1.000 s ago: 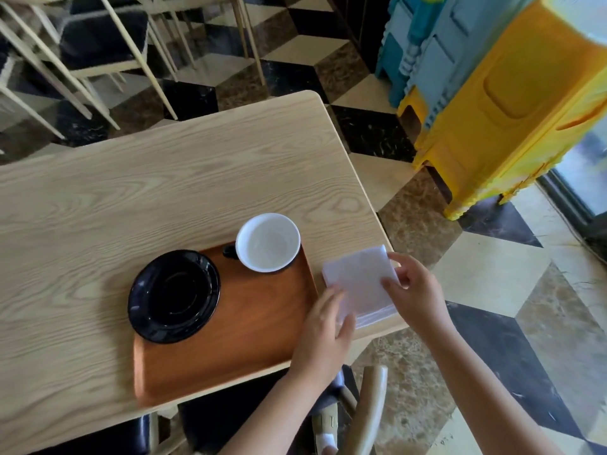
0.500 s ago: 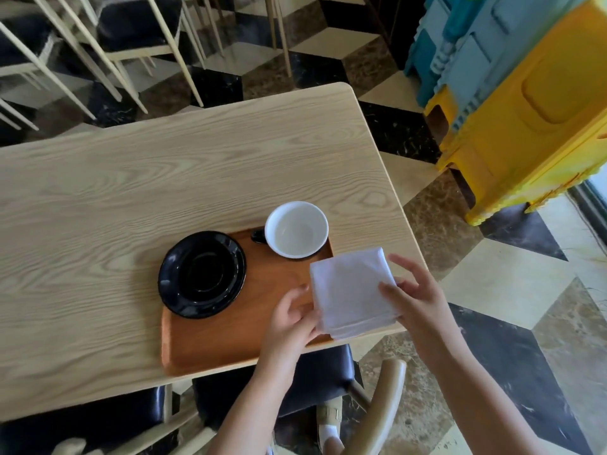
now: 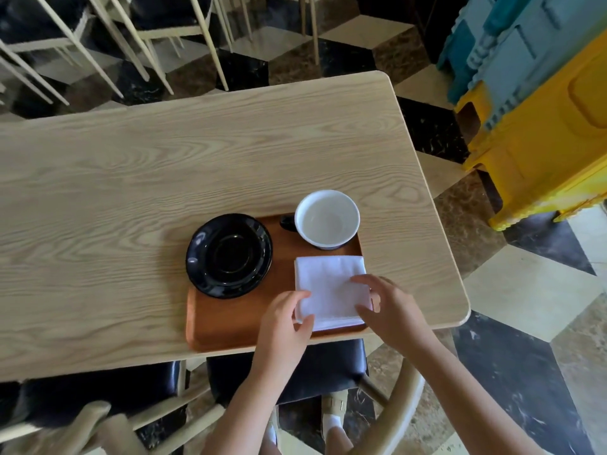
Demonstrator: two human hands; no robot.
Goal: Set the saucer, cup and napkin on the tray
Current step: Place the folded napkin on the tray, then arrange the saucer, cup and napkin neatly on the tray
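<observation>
Resting flat on the wooden tray (image 3: 230, 326), the folded white napkin (image 3: 328, 287) filled the tray's 4 o'clock quarter, its near right corner lying about on the rim, probably so that it cleared the crockery. Left hand (image 3: 284, 318) sat at the napkin's near left corner; its fingers (image 3: 297, 298) curled loosely against the cloth edge, thumb just under it, a light touch and not a firm pinch as far as the view showed. Right hand (image 3: 389, 310) was arched over the near right corner, fingers spread apart, tips on or just above the cloth; contact could not be confirmed. Judgement: both hands were squaring or letting go of the napkin, one at each near corner, to keep the fold from opening.

White cup (image 3: 326, 220) stood upright and empty at the tray's 1 o'clock corner, dark handle pointing toward 9 o'clock, just beyond the napkin's far edge, not touching it. Black saucer (image 3: 230, 254) lay at 10 o'clock, its left rim overhanging the tray edge above the pale wood surface (image 3: 131, 178). Cup stood beside the saucer, not on it.

All three items were on the tray; the task looked nearly complete. The saucer's overhang might call for a nudge inward, since it could tip if the tray were lifted.
</observation>
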